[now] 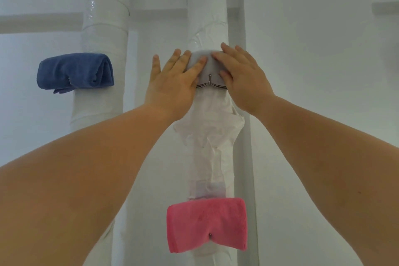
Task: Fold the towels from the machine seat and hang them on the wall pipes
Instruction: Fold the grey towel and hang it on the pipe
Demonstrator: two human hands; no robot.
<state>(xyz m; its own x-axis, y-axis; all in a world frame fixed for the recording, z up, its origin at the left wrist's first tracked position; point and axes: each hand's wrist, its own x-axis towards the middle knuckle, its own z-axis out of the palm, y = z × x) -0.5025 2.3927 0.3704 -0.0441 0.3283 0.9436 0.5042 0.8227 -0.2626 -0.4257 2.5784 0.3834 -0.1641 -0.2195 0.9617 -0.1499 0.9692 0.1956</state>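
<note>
Pressing flat, fingers straight, left hand (174,77) and right hand (241,75) flank the folded pale-grey cloth towel (207,63) on the right white wrapped pipe's (207,17) small metal hook (209,81), long axis horizontal, both hands equally near.

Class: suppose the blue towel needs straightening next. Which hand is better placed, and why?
Probably the left hand: it lies on the left side of the grey towel, nearest the blue towel on the left pipe. The right hand would have to cross over it.
</note>
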